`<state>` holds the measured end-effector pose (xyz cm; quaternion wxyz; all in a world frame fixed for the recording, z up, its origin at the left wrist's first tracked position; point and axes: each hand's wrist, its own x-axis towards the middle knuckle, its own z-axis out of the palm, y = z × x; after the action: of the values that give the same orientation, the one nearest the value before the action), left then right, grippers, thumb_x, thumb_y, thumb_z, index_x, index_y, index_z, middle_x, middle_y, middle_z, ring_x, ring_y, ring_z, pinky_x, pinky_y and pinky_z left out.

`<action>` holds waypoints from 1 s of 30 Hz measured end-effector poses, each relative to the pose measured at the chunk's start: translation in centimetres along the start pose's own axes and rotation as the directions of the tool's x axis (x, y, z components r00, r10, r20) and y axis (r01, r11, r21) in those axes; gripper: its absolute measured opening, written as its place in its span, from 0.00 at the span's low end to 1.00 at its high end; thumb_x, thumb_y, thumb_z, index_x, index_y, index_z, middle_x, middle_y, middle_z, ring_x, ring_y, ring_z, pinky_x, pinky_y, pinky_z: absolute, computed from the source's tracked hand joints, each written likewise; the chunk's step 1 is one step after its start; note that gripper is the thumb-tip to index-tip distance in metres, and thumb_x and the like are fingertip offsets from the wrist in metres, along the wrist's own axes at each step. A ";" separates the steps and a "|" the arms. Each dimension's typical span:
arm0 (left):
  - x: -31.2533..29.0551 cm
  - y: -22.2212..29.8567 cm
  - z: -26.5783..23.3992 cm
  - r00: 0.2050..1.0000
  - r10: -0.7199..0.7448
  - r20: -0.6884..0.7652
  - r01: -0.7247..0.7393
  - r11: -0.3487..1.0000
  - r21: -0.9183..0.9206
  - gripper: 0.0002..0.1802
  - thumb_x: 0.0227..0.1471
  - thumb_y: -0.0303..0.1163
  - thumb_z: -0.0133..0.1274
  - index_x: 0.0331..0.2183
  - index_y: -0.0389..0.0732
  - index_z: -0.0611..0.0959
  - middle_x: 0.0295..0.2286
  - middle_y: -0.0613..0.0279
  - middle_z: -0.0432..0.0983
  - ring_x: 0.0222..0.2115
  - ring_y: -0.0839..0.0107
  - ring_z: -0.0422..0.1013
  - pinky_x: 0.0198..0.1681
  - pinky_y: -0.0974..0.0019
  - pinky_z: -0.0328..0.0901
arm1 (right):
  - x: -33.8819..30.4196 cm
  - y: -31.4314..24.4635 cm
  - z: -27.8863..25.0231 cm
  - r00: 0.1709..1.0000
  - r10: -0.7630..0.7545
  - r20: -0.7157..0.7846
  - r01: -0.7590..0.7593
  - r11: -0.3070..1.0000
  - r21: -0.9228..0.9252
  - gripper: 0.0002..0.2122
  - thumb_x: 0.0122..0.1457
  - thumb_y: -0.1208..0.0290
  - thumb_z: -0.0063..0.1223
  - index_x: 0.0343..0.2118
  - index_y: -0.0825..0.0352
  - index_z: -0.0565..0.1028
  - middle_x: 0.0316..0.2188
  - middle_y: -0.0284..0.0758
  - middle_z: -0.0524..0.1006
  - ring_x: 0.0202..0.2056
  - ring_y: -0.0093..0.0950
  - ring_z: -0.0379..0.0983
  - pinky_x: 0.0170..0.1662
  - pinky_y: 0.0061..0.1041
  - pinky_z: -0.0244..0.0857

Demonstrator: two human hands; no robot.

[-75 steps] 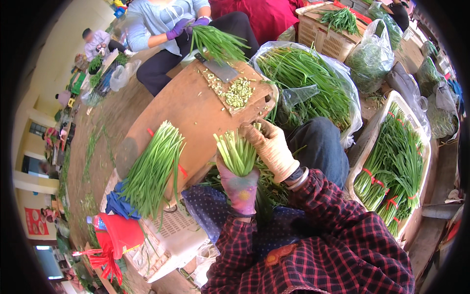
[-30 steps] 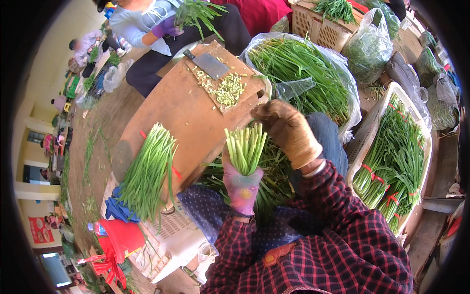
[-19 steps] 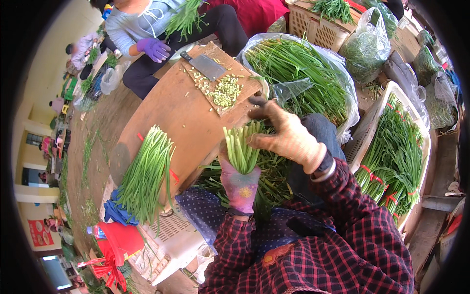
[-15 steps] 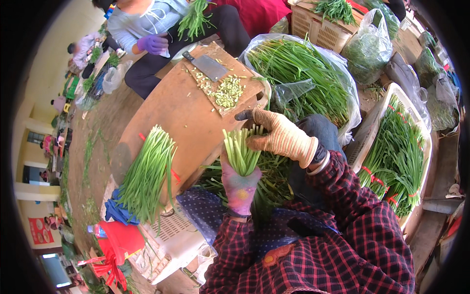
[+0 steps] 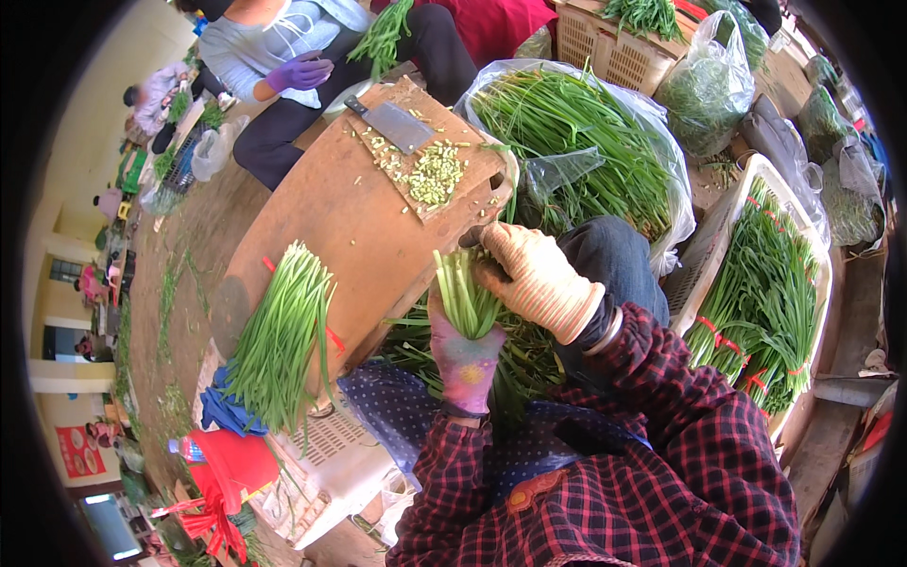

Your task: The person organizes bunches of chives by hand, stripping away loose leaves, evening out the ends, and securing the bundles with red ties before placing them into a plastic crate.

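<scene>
In my lap area, my gloved left hand (image 5: 465, 364) is wrapped round a bunch of garlic chives (image 5: 457, 295), its pale stem ends pointing up. My right hand (image 5: 540, 283), in a cream knit glove, is closed at the right side of those stem ends, thumb and fingers bent against them. Some of the fingertips are hidden among the stems. Beneath my hands lie more loose chives (image 5: 520, 373). Left of my hands, another bunch of chives (image 5: 279, 345) rests on the edge of a brown board (image 5: 312, 217), over a red tie.
A cleaver (image 5: 402, 128) and chopped stem ends (image 5: 436, 173) lie on a small cutting board. Beyond stands a bag of chives (image 5: 576, 142); right, a crate (image 5: 685, 293) of tied bunches. Red ties (image 5: 210, 520) hang at lower left. A co-worker's purple-gloved hand (image 5: 300, 72) is across the board.
My right hand has closed in on the stem ends, with its fingers more curled and the index finger drawn in. My left hand keeps its hold. The co-worker's gloved hand has shifted slightly.
</scene>
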<state>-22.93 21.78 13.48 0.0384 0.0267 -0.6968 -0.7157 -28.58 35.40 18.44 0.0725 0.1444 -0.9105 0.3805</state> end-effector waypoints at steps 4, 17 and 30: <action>-0.2 -0.3 0.7 0.999 0.040 0.027 -0.039 0.998 -0.045 0.45 0.34 0.15 0.52 0.58 0.38 0.60 0.45 0.61 0.70 0.44 0.72 0.69 0.49 0.68 0.65 | -0.2 0.9 2.1 0.980 -0.022 -0.200 0.022 1.000 -0.001 0.06 0.47 0.78 0.51 0.30 0.68 0.69 0.26 0.45 0.71 0.31 0.49 0.69 0.33 0.41 0.67; -0.1 0.4 -0.6 0.988 -0.118 0.098 0.129 0.985 -0.118 0.42 0.34 0.15 0.51 0.56 0.37 0.63 0.45 0.62 0.70 0.42 0.74 0.69 0.43 0.72 0.66 | 1.4 3.7 -1.4 0.809 0.581 -0.093 -0.043 0.217 0.975 0.04 0.60 0.72 0.49 0.34 0.67 0.73 0.23 0.28 0.72 0.22 0.19 0.68 0.29 0.20 0.65; 0.2 0.2 -0.5 0.995 -0.030 0.094 0.029 0.999 0.018 0.47 0.33 0.16 0.54 0.59 0.38 0.60 0.44 0.61 0.71 0.42 0.72 0.70 0.47 0.69 0.66 | 1.6 0.0 -3.1 0.963 0.043 0.267 -0.080 0.988 0.131 0.18 0.46 0.64 0.64 0.35 0.71 0.72 0.23 0.44 0.73 0.26 0.37 0.72 0.32 0.32 0.66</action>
<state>-23.07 21.26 13.66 -0.0055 0.0034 -0.7031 -0.7110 -30.04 37.27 21.02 -0.0713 0.1701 -0.8871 0.4230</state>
